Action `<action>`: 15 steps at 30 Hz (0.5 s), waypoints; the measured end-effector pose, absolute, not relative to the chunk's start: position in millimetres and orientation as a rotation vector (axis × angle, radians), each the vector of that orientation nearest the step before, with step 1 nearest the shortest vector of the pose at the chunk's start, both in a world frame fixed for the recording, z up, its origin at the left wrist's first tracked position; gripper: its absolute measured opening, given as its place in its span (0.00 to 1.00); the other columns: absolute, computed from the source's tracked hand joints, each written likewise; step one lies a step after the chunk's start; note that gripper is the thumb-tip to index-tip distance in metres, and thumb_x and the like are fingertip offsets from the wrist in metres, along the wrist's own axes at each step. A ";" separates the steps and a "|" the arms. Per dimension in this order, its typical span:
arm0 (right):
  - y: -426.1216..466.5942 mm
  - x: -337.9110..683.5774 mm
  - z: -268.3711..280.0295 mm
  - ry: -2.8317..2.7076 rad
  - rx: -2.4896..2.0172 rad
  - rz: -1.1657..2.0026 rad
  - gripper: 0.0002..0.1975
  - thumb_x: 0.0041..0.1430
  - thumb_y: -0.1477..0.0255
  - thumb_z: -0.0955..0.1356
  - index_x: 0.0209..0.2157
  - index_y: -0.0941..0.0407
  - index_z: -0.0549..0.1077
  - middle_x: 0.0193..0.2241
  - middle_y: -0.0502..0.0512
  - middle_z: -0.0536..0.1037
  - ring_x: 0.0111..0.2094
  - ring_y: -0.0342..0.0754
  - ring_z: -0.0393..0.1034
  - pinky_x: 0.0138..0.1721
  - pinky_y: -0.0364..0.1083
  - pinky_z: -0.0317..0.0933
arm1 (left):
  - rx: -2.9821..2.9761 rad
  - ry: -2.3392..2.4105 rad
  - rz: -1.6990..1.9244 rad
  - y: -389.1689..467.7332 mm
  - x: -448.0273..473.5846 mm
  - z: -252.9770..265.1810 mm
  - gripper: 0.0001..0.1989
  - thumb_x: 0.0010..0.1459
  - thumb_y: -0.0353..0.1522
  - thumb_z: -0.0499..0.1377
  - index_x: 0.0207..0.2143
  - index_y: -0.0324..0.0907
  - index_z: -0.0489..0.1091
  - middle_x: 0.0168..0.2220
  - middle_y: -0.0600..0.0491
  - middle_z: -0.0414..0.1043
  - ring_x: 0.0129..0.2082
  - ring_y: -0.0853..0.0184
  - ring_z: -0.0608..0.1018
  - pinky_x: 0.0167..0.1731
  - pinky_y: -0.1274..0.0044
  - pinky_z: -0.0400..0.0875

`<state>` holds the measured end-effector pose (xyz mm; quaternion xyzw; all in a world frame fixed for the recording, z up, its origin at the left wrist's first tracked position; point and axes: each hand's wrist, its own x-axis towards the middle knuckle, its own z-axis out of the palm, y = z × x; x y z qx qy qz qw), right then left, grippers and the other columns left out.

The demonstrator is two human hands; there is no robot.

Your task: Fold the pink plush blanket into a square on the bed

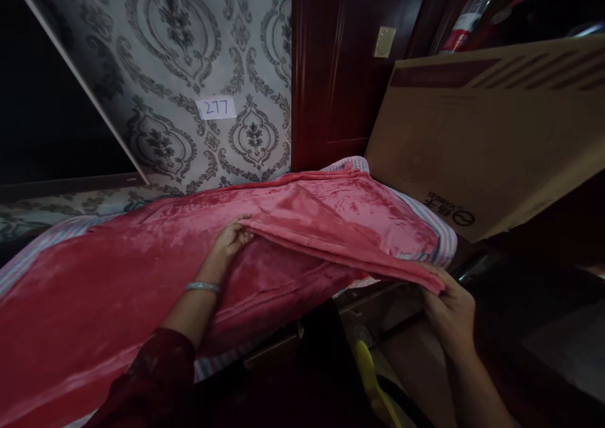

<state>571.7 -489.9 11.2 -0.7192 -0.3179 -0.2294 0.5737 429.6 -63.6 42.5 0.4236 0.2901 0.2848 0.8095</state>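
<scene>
From where I stand, the red blanket (142, 289) lies spread over a striped cloth (444, 236) along the wall (255, 163), the stripes peeping out at its edges. The left hand (231, 237), a bangle (202, 287) on its wrist, has its fingers closed on one end of a folded edge, near the middle of the spread. The right hand (451, 308) pinches the other end, fingers and thumb shut on the plush — the edge runs raised between them, slanting down to the right. Just past the striped corner leans a big carton (486, 138), a bottle (467, 21) behind its top. A card (217, 108) on the wall reads 277.
</scene>
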 end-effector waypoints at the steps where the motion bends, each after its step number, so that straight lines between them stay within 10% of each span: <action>1: -490.1 573.7 14.0 -0.722 -1.692 -0.515 0.09 0.55 0.67 0.70 0.34 0.53 0.82 0.30 0.52 0.82 0.32 0.51 0.78 0.35 0.46 0.71 | 0.905 0.607 0.601 -62.7 428.5 44.6 0.15 0.50 0.16 0.53 0.37 0.39 0.72 0.20 0.57 0.70 0.16 0.73 0.73 0.20 0.83 0.71; 15: -443.0 716.3 143.6 -0.378 -1.294 -0.529 0.08 0.43 0.71 0.72 0.30 0.54 0.77 0.22 0.47 0.72 0.23 0.44 0.61 0.24 0.45 0.60 | 1.483 0.016 0.596 -55.3 573.1 199.3 0.28 0.48 0.26 0.61 0.54 0.48 0.69 0.50 0.52 0.76 0.45 0.63 0.80 0.49 0.62 0.77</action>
